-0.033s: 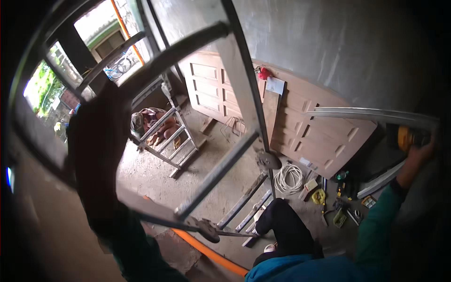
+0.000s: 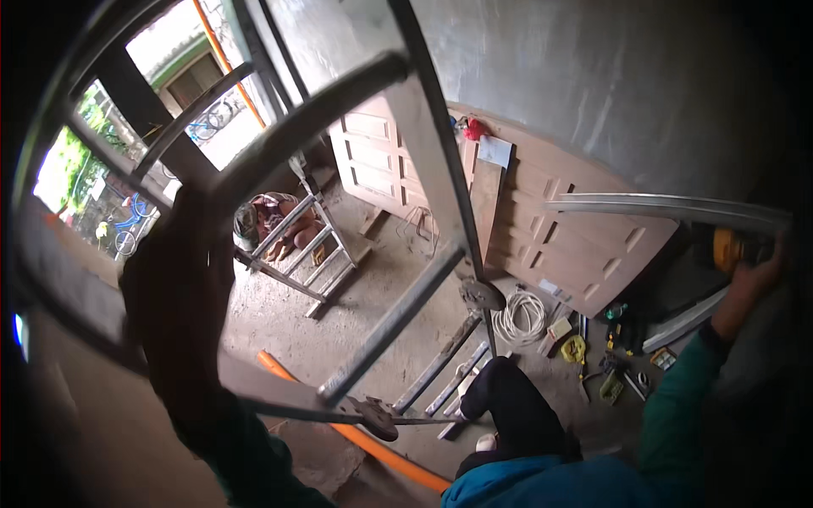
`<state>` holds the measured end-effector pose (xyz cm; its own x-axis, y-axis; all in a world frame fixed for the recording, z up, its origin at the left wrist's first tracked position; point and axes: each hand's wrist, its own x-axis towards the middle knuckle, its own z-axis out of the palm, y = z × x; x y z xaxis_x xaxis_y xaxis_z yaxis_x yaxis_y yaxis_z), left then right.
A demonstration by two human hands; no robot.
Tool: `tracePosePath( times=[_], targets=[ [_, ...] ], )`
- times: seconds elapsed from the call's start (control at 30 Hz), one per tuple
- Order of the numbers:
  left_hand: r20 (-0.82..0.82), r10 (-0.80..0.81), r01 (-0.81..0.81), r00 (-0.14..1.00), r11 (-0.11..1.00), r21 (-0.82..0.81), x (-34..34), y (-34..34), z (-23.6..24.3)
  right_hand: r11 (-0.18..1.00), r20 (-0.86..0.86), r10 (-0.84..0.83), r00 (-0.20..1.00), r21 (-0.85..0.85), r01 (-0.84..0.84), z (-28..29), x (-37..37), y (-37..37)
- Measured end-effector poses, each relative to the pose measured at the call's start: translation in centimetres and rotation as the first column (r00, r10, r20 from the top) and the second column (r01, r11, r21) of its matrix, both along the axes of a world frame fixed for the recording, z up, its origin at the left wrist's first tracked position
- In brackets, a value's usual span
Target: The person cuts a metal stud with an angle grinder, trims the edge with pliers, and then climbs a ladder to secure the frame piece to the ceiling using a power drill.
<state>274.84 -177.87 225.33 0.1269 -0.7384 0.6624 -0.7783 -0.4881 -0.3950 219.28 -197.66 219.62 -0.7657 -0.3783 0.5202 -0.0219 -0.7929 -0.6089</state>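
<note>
Currently I have the yellow-and-black tool out at the far right of my view, with my right hand closed around it. A silver metal channel reaches inward from just above that hand, and I cannot tell whether the two touch. Compared with the earlier frame, tool and channel have barely moved, while my left hand sits a little lower in view, and more of the orange pipe and a blue bicycle outside now show. That left hand is a dark shape by the side of the large metal ladder; it is too dark for me to tell whether its fingers are apart or clamped on the rail. Behind the channel, a panelled door leans against the grey wall, and a white sheet near its upper edge is too small for me to read. Below the door, a coil of white cable lies on the floor beside scattered tools. Farther off, another person crouches behind a small ladder.
</note>
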Motion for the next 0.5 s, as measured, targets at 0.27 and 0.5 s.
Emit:
tracePosePath(
  times=[0.27, 0.5],
  targets=[
    [-0.233, 0.108, -0.081, 0.967, 0.989, 0.122, 0.4, -6.7, 9.9, 0.940, -0.088, 0.067, 0.994, 0.339, -0.034, 14.7, 6.5, -16.3],
    [-0.413, 0.142, -0.092, 0.899, 0.986, 0.137, 2.1, -3.7, 20.2, 0.919, -0.785, 0.017, 0.620, 0.256, 0.300, 29.5, 10.5, -18.7]
  ],
)
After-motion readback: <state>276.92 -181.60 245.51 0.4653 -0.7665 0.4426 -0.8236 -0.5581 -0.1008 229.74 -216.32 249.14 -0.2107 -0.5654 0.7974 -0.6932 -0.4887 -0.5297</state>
